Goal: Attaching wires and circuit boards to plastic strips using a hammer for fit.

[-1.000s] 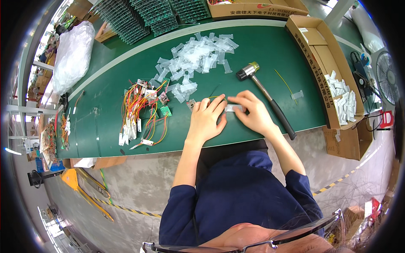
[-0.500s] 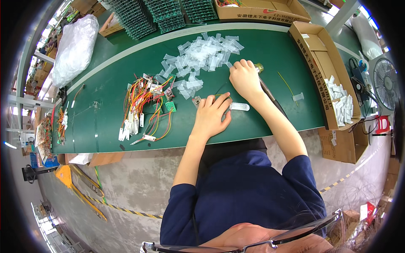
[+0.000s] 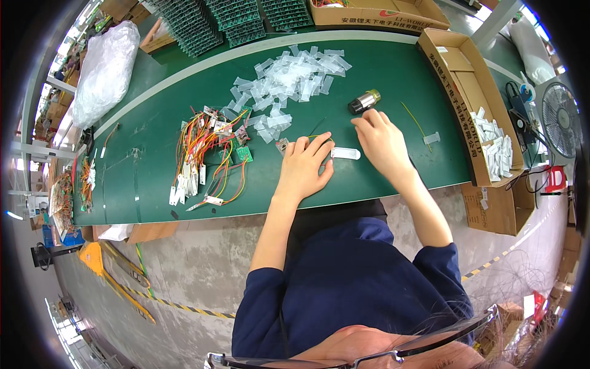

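My left hand lies on the green bench with its fingers stretched out over a thin wire. By its fingertips is a small circuit board. A clear oblong sleeve with a white end lies beside the thumb and index finger. My right hand is above the bench, right of that sleeve. Its thumb and fingers are bent together; anything between them is too small to make out. Just beyond it lies a black tool with a metal nozzle, its handle partly hidden by my right hand.
Clear film pieces form a loose pile at the back. Wired boards lie tangled on the left. On the right stands a cardboard box with white pieces. A yellow wire and a clear piece lie near it.
My right hand has drawn back toward me from the edge of the film pile, uncovering the tool's nozzle. The left hand stays over the wire.
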### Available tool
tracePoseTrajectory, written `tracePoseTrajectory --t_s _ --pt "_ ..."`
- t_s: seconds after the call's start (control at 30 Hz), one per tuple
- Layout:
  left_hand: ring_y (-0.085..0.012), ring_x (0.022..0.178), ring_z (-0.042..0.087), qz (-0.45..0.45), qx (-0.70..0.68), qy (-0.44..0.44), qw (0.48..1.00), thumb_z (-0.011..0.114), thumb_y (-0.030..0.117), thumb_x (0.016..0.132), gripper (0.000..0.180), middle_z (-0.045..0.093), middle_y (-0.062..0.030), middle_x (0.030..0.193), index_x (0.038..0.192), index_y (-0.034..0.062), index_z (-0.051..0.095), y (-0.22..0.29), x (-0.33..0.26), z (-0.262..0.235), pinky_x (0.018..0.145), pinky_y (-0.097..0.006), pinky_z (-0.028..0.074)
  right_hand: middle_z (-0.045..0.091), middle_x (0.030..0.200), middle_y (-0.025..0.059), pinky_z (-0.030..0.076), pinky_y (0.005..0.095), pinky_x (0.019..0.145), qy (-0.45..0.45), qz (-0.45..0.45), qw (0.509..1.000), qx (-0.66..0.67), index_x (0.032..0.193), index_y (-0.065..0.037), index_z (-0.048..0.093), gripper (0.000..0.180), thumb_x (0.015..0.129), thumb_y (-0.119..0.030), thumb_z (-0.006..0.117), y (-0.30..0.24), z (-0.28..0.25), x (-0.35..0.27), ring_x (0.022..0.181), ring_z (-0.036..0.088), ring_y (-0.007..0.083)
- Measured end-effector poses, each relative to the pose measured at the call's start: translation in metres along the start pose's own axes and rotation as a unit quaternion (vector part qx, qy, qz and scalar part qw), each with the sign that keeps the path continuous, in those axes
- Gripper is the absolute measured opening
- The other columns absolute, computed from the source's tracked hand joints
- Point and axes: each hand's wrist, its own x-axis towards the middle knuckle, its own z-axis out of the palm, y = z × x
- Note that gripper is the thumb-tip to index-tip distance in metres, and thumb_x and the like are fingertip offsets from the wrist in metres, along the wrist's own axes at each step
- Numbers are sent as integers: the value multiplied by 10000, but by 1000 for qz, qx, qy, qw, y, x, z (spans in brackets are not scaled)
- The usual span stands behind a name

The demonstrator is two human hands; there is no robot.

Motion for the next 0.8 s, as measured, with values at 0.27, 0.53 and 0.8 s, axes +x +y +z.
tracePoseTrajectory --t_s 0.27,0.53,0.8 --pt "-246 1080 509 -4 0 -5 1000 667 199 786 366 583 45 1320 1148 157 635 1 1 0 925 -408 401 589 1093 117 512 390 865 38 50 998 8 1103 -17 657 282 838 -112 659 6 21 -28 1006 584 290" --pt "-255 1047 522 3 -4 7 1000 658 196 791 331 596 14 1302 1116 136 649 2 3 -2 905 -395 416 618 1105 103 498 398 897 -25 6 997 76 1096 -12 656 254 847 -21 609 21 -11 -48 1038 595 302" --pt "-253 1047 521 3 -3 5 1000 659 196 792 331 592 16 1307 1116 134 648 2 3 -1 904 -392 415 606 1055 104 504 387 846 -29 43 993 107 1114 -29 665 271 850 -87 678 0 -17 -52 970 601 291"
